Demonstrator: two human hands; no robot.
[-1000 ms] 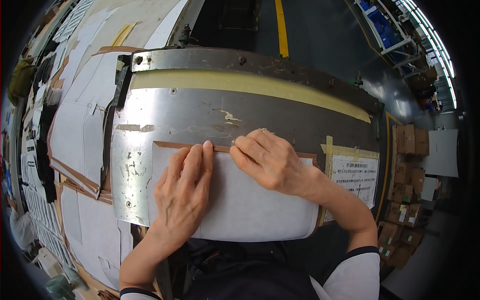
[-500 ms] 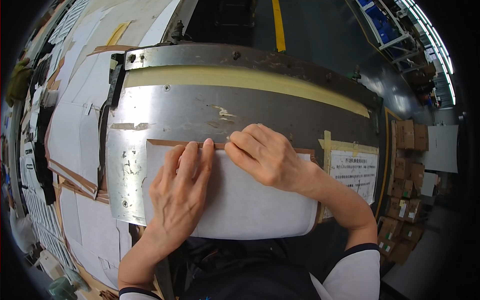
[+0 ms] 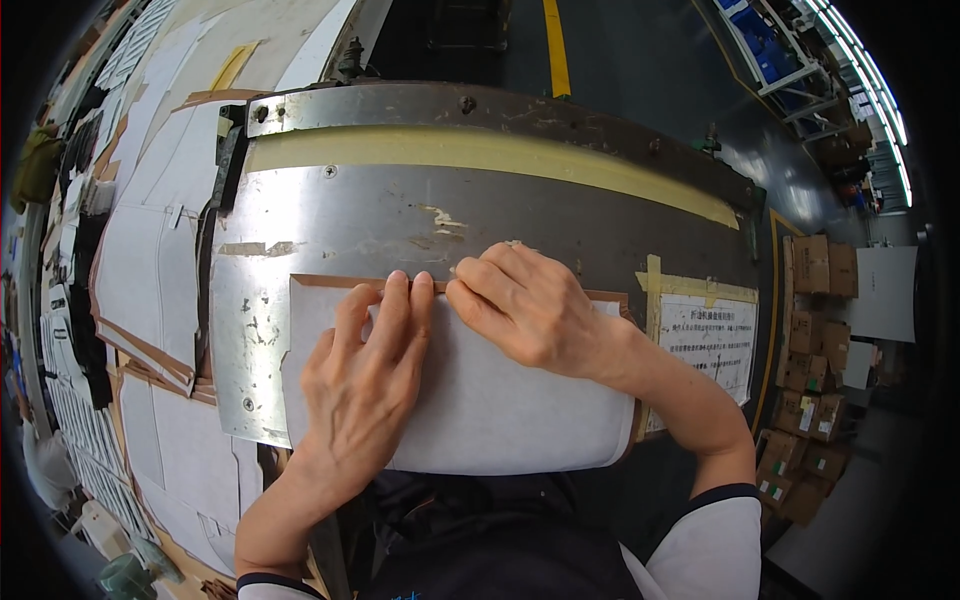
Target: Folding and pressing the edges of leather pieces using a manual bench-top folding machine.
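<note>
A white-backed panel with a brown folded edge [image 3: 500, 410] lies on a metal plate [image 3: 370, 215] in front of me; it looks like lined leather, though I cannot be sure. My left hand [image 3: 365, 370] rests on its left half, fingers stretched forward and fingertips pressing on the brown far edge. Beside those fingertips, my right hand [image 3: 530, 310] is closed, its thumb and curled fingers pinching at the same edge. What lies inside the right hand's grip is mostly hidden.
Yellow tape [image 3: 480, 165] runs along the plate's far side, below a metal bar [image 3: 370, 105]. A taped printed sheet [image 3: 708, 345] sits at right. White-backed panels [image 3: 150, 250] are stacked on the left table. Cardboard boxes [image 3: 805, 375] stand on the floor at far right.
The left middle and index fingertips have drawn closer together and slid slightly right along the brown edge. My right hand stays nearly in place, still closed at the edge.
</note>
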